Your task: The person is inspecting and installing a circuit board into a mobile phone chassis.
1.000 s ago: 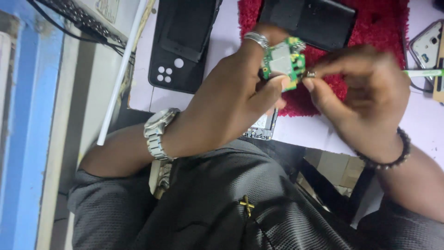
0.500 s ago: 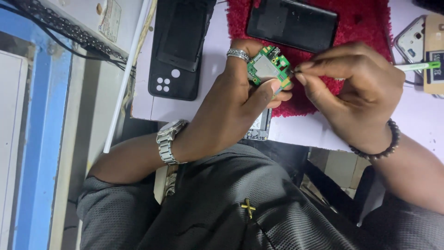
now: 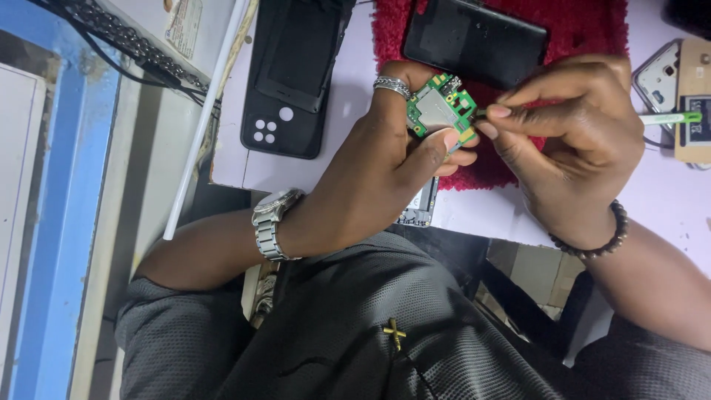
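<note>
Pinching the small green circuit board [image 3: 441, 111] in our left hand [image 3: 385, 174] lifts it above the desk's [image 3: 474, 215] near edge for access. Our right hand [image 3: 574, 144] pinches a thin green-tipped tool [image 3: 666, 118], its tip meeting the board's edge.

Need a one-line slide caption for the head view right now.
Left hand pinches a small green circuit board while right hand works a green-tipped tool at its edge, above a red mat.

One green circuit board [image 3: 441, 111] — one black phone [image 3: 474, 41] — two hands.
</note>
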